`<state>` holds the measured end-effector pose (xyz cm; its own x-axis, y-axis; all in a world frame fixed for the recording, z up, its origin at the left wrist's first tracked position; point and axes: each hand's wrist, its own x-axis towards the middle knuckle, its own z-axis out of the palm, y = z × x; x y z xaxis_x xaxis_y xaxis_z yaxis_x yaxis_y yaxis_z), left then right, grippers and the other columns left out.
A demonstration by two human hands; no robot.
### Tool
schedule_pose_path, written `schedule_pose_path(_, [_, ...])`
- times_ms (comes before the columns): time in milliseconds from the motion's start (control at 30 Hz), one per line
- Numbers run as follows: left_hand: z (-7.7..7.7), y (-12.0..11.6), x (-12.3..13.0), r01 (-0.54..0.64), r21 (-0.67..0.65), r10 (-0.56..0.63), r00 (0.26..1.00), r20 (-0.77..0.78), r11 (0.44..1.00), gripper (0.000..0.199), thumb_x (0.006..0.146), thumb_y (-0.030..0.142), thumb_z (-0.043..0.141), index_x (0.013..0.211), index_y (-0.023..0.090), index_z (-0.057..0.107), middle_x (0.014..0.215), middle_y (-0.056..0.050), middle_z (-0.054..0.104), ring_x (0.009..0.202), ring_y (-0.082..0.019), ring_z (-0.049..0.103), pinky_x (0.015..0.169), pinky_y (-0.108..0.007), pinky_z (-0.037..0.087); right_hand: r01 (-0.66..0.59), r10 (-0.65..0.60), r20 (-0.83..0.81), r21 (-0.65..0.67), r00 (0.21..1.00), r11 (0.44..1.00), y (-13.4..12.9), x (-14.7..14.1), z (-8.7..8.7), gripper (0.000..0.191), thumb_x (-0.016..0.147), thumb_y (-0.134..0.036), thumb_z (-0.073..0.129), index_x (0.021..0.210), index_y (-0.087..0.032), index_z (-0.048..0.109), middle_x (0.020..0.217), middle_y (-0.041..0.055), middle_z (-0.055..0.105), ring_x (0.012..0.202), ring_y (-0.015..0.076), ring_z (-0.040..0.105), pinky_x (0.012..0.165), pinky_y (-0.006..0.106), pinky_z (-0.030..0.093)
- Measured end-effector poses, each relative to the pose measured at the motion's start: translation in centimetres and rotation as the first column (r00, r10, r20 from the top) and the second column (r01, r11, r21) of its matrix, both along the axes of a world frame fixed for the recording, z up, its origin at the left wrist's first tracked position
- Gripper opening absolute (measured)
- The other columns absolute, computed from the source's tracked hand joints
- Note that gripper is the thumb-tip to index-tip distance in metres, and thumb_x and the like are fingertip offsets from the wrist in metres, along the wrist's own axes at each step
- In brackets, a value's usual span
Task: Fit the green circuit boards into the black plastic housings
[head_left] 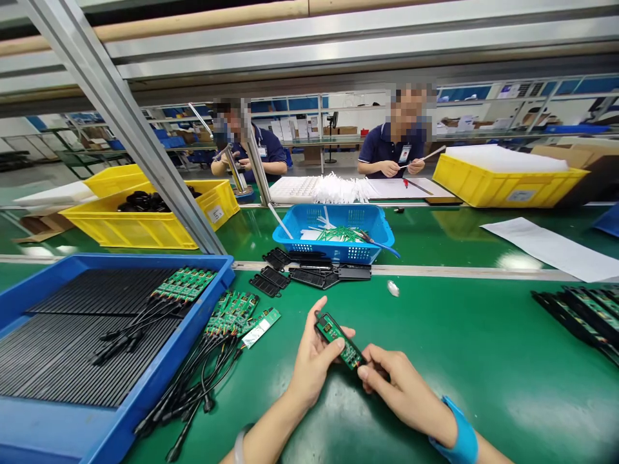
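Observation:
My left hand (314, 357) grips a narrow green circuit board (341, 340) that lies in a black plastic case, tilted across the fingers. Its thumb presses on the board's face, and a small two-digit display shows near the upper end. At the lower end, where short coloured wires show, my right hand (389, 380) pinches the case between thumb and fingers. To the left lies a pile of similar boards (235, 316) with black cables. Beyond my hands are several black plastic case parts (309, 274).
A blue tray (225, 267) with black ribbed lining and boards stands left. A blue basket (333, 251) holds white and green strips. Assembled units (580, 316) lie right, and a small silvery-white item (393, 288) lies ahead. A metal post (145, 142) rises left. Two people sit opposite, near yellow bins (512, 187).

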<state>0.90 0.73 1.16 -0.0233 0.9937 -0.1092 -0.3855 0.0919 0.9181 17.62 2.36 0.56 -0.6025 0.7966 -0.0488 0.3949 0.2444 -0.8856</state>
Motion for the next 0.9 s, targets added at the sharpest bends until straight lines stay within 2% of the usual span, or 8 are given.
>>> schedule_pose_path(67, [0.0, 0.1, -0.4, 0.096, -0.134, -0.092, 0.995, 0.034, 0.986, 0.073, 0.073, 0.018, 0.061, 0.138, 0.021, 0.028, 0.082, -0.004, 0.067, 0.065, -0.014, 0.058, 0.057, -0.022, 0.044, -0.02, 0.02, 0.013, 0.038, 1.0, 0.999, 0.0, 0.2, 0.3, 0.028, 0.087, -0.039, 0.054, 0.067, -0.02, 0.051, 0.06, -0.0021, 0.059, 0.055, 0.0121, 0.051, 0.053, 0.023, 0.037])
schedule_pose_path(167, [-0.5, 0.2, -0.5, 0.238, -0.216, -0.241, 0.97, 0.015, 0.947, 0.07, 0.062, 0.008, 0.058, 0.13, 0.017, 0.042, 0.072, -0.001, 0.063, 0.062, -0.012, 0.056, 0.051, -0.019, 0.04, 0.055, -0.056, -0.001, 0.268, 0.998, 0.962, 0.2, 0.5, 0.0, 0.022, 0.091, -0.035, 0.05, 0.079, -0.02, 0.06, 0.071, 0.0008, 0.06, 0.063, 0.013, 0.053, 0.058, 0.024, 0.04])
schedule_pose_path(267, [-1.4, -0.1, -0.2, 0.363, -0.244, -0.38, 0.924, -0.026, 0.899, 0.075, 0.058, 0.006, 0.057, 0.131, 0.019, 0.042, 0.072, 0.0, 0.062, 0.051, -0.01, 0.052, 0.039, -0.016, 0.034, 0.049, -0.06, 0.004, 0.528, 0.998, 0.848, 0.3, 0.6, -0.8, 0.022, 0.095, -0.027, 0.042, 0.103, -0.022, 0.062, 0.083, 0.0044, 0.06, 0.072, 0.014, 0.055, 0.064, 0.026, 0.043])
schedule_pose_path(367, [-2.0, -0.3, 0.2, 0.414, -0.241, -0.432, 0.901, -0.026, 0.878, 0.076, 0.059, 0.007, 0.059, 0.132, 0.021, 0.042, 0.077, 0.0, 0.061, 0.044, -0.006, 0.047, 0.032, -0.014, 0.031, -0.028, -0.056, 0.094, 0.71, 0.994, 0.704, 0.3, 0.5, -1.3, 0.024, 0.095, -0.022, 0.042, 0.107, -0.022, 0.062, 0.082, 0.0045, 0.06, 0.069, 0.0135, 0.054, 0.061, 0.026, 0.043])
schedule_pose_path(500, [-1.9, -0.3, 0.3, 0.431, -0.251, -0.452, 0.891, -0.034, 0.867, 0.076, 0.06, 0.008, 0.06, 0.133, 0.019, 0.041, 0.073, 0.002, 0.057, 0.039, -0.004, 0.045, 0.03, -0.013, 0.034, -0.096, -0.051, 0.151, 0.816, 0.987, 0.57, 0.3, 0.5, -1.0, 0.021, 0.095, -0.02, 0.044, 0.098, -0.019, 0.065, 0.077, 0.0042, 0.064, 0.066, 0.0135, 0.054, 0.059, 0.027, 0.04])
schedule_pose_path(600, [-1.6, -0.2, 0.2, 0.436, -0.281, -0.467, 0.883, -0.051, 0.855, 0.077, 0.061, 0.009, 0.058, 0.134, 0.016, 0.037, 0.069, 0.003, 0.056, 0.037, -0.004, 0.043, 0.029, -0.014, 0.035, -0.113, -0.05, 0.162, 0.844, 0.985, 0.524, 0.4, 0.6, -0.8, 0.019, 0.094, -0.02, 0.046, 0.093, -0.018, 0.065, 0.073, 0.0037, 0.065, 0.062, 0.0134, 0.054, 0.056, 0.028, 0.036])
schedule_pose_path(733, [-1.6, -0.2, 0.3, 0.44, -0.277, -0.468, 0.883, -0.042, 0.854, 0.076, 0.062, 0.011, 0.059, 0.134, 0.017, 0.038, 0.066, 0.004, 0.056, 0.035, -0.004, 0.042, 0.029, -0.013, 0.034, -0.083, -0.041, 0.125, 0.836, 0.991, 0.542, 0.5, 0.6, -0.9, 0.02, 0.094, -0.02, 0.046, 0.089, -0.019, 0.065, 0.071, 0.0027, 0.064, 0.06, 0.0128, 0.053, 0.056, 0.028, 0.035])
schedule_pose_path(900, [-1.4, -0.2, 0.5, 0.498, -0.256, -0.526, 0.849, -0.052, 0.829, 0.065, 0.059, 0.008, 0.055, 0.123, 0.018, 0.049, 0.06, 0.006, 0.053, 0.033, -0.003, 0.038, 0.028, -0.013, 0.029, -0.048, 0.008, 0.068, 0.619, 0.998, 0.784, 0.4, 0.2, -1.0, 0.02, 0.093, -0.021, 0.042, 0.08, -0.019, 0.057, 0.075, 0.0028, 0.059, 0.066, 0.0134, 0.053, 0.06, 0.025, 0.041])
